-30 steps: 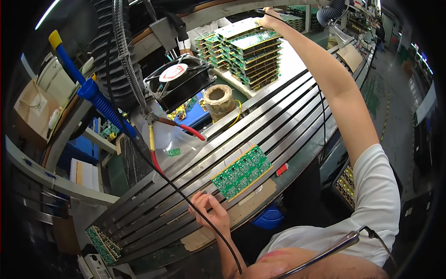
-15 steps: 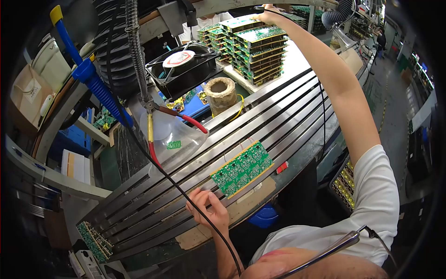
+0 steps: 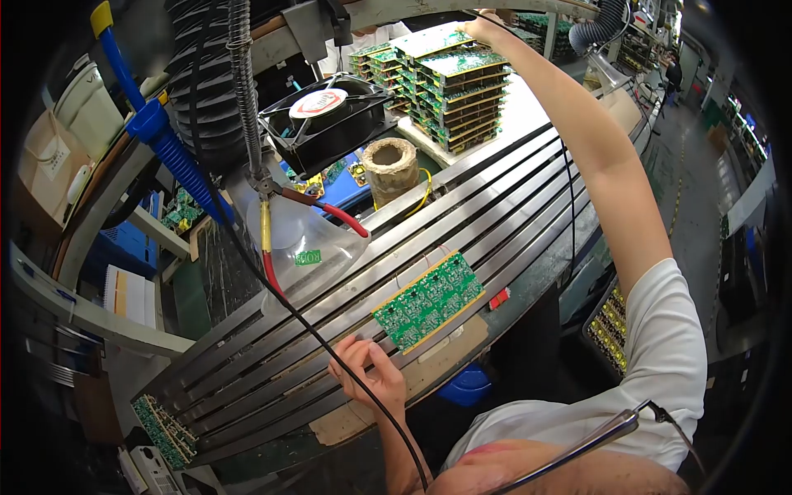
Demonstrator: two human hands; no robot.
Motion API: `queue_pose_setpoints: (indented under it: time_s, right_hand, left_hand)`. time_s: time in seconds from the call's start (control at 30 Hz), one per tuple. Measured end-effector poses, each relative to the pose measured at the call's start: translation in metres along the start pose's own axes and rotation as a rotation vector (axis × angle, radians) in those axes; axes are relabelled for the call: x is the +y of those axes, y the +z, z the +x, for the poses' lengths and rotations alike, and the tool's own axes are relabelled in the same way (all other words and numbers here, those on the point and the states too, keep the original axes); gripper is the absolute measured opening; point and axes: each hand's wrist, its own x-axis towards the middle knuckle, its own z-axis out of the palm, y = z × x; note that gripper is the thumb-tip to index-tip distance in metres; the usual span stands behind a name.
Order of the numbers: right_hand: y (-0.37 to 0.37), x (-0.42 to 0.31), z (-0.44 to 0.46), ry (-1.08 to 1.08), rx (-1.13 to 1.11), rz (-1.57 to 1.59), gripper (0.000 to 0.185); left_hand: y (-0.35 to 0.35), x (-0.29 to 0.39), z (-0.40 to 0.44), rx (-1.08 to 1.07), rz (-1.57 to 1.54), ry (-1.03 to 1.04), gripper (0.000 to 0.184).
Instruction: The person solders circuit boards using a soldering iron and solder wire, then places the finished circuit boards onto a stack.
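A green circuit board (image 3: 429, 302) with yellow edges lies across the metal rails in front of me. My left hand (image 3: 369, 370) is at its near left corner, fingers curled in towards the thumb; whatever they may hold is too small to make out. My right arm stretches to the far side, where my right hand (image 3: 485, 30) grips the edge of a circuit board (image 3: 433, 41) on top of a tall stack (image 3: 458, 103). The fingertips there are partly hidden.
A black fan (image 3: 326, 120) and a brown cardboard-like roll (image 3: 390, 169) stand behind the rails (image 3: 495, 214). A clear funnel-shaped hood (image 3: 309, 235) hangs at the left, beside a black cable (image 3: 289, 307) crossing near my left hand. More boards (image 3: 165, 433) lie at the left end.
My right hand has shifted slightly right and nearer at the top of the stack. The left hand and the board on the rails have stayed nearly still.
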Motion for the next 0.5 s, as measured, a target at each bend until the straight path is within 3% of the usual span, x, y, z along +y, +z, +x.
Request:
queue_pose_setpoints:
  time_s: [0.1, 0.13, 0.2, 0.3, 0.4, 0.5]
  right_hand:
    - [-0.002, 0.004, 0.008, -0.101, 0.091, -0.404, 0.080]
    - [-0.006, 0.009, 0.006, -0.091, 0.094, -0.406, 0.080]
    - [-0.017, 0.017, 0.002, -0.033, -0.334, -0.004, 0.031]
    - [-0.070, -0.030, -0.085, -0.055, -0.136, 0.184, 0.042]
    - [-0.103, -0.012, -0.102, -0.039, -0.043, 0.387, 0.053]
    - [-0.148, 0.024, -0.108, -0.456, 0.048, 0.570, 0.019]
  left_hand:
    - [0.000, 0.000, -0.001, 0.012, 0.008, 0.008, 0.004]
    - [0.001, 0.001, -0.001, 0.030, 0.016, 0.008, 0.004]
    - [0.005, -0.006, -0.006, 0.042, -0.033, -0.004, 0.003]
    - [0.005, -0.002, -0.004, 0.051, -0.052, -0.018, 0.001]
    - [0.005, 0.004, -0.002, 0.059, -0.014, -0.039, 0.003]
    - [0.007, 0.002, -0.001, 0.013, -0.012, 0.005, 0.005]
